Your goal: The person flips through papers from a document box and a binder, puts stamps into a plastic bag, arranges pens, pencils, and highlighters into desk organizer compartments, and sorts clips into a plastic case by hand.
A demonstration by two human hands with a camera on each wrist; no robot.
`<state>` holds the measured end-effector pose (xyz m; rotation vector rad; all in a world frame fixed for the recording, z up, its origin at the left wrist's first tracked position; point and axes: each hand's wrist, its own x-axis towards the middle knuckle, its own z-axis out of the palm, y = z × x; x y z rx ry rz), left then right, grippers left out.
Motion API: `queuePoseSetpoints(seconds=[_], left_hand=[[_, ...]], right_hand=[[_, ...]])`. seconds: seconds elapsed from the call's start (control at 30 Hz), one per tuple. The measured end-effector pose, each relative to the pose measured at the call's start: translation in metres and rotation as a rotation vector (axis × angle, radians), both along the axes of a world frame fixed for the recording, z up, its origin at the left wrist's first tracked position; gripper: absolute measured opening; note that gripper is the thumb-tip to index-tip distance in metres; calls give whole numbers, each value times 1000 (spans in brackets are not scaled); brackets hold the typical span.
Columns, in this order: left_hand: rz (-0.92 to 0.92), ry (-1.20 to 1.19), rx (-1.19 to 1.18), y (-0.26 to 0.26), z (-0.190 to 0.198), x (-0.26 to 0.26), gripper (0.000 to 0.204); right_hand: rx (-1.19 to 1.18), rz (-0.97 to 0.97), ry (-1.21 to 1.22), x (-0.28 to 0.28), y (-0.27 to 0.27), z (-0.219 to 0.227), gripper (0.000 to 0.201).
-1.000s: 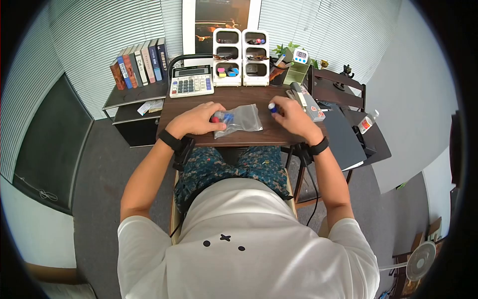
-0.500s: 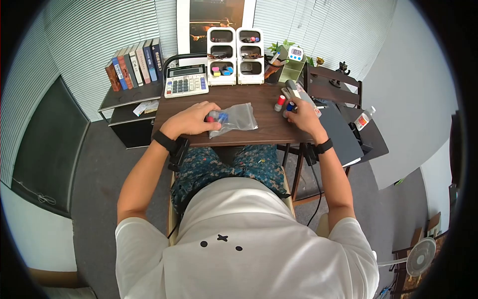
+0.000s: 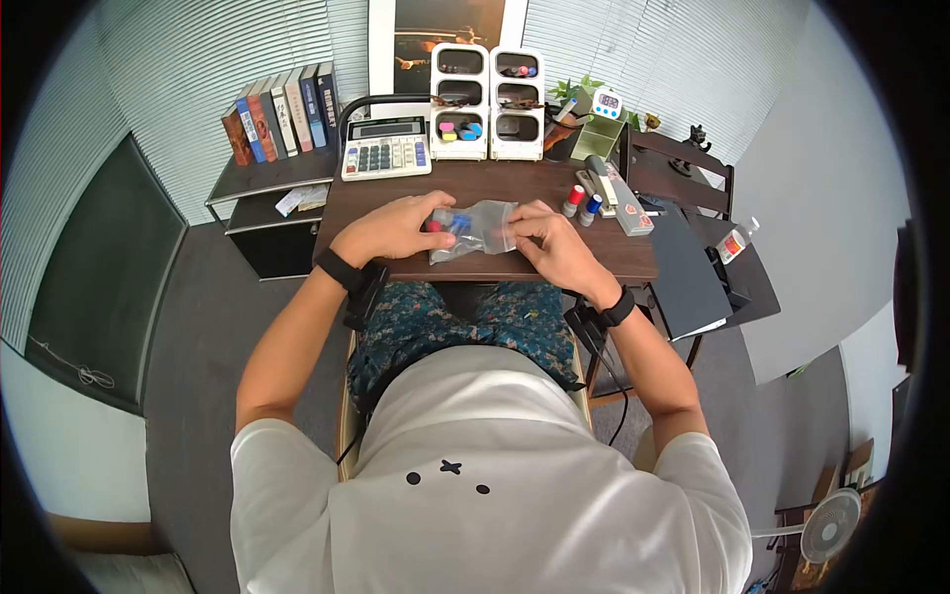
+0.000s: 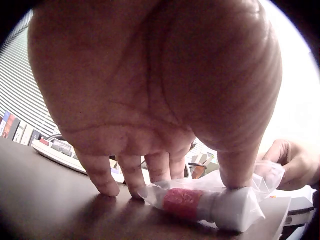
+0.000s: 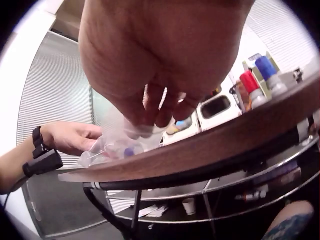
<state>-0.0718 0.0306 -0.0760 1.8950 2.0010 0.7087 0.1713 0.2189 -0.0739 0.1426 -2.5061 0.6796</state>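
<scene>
A clear plastic bag [image 3: 483, 236] lies near the desk's front edge, with small red and blue bottles inside. My left hand [image 3: 396, 228] reaches over its left end. In the left wrist view, the thumb presses through the plastic on a lying bottle [image 4: 185, 202] with red on it, while the other fingertips touch the desk behind. At the bag's right end is my right hand [image 3: 564, 255], its fingertips in the mouth with plastic around them; whether they grip anything I cannot tell. To its right stand a red-capped bottle [image 3: 574, 198] and a blue-capped bottle [image 3: 591, 208].
Behind the hands are a calculator [image 3: 386, 150] and two white organizers [image 3: 517, 102] with pens and markers. A stapler [image 3: 601, 186] and a grey box [image 3: 628, 206] sit beyond the standing bottles, at the right. Books [image 3: 282, 114] line a low shelf at left.
My right hand first carried a blue-capped bottle rightward and set it beside the red-capped one. It then left it and came back left to the bag's mouth. The left hand stayed on the bag.
</scene>
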Motion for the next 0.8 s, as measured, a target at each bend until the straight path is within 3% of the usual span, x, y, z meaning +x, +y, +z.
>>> queuePoseSetpoints(seconds=[0.13, 0.2, 0.3, 0.43, 0.6, 0.63, 0.7, 0.8], left_hand=[[44, -47, -146, -2, 20, 15, 62], [16, -52, -91, 1, 8, 9, 59], [-15, -46, -48, 4, 0, 4, 55], [-40, -58, -86, 4, 4, 6, 55], [-45, -79, -139, 3, 10, 11, 55], [-33, -93, -158, 2, 11, 12, 55], [-59, -95, -103, 2, 3, 5, 55], [-90, -95, -53, 7, -6, -3, 56]], right_hand=[[-26, 90, -34, -10, -1, -4, 30], [26, 64, -144, -17, 1, -10, 37], [129, 61, -21, -21, 0, -16, 42], [64, 105, -19, -22, -7, -16, 42], [185, 88, -75, -26, 2, -18, 47], [184, 88, -73, -24, 3, -15, 47], [-44, 157, -7, -14, 5, -4, 42], [-121, 39, 31, 2, 20, 13, 23]])
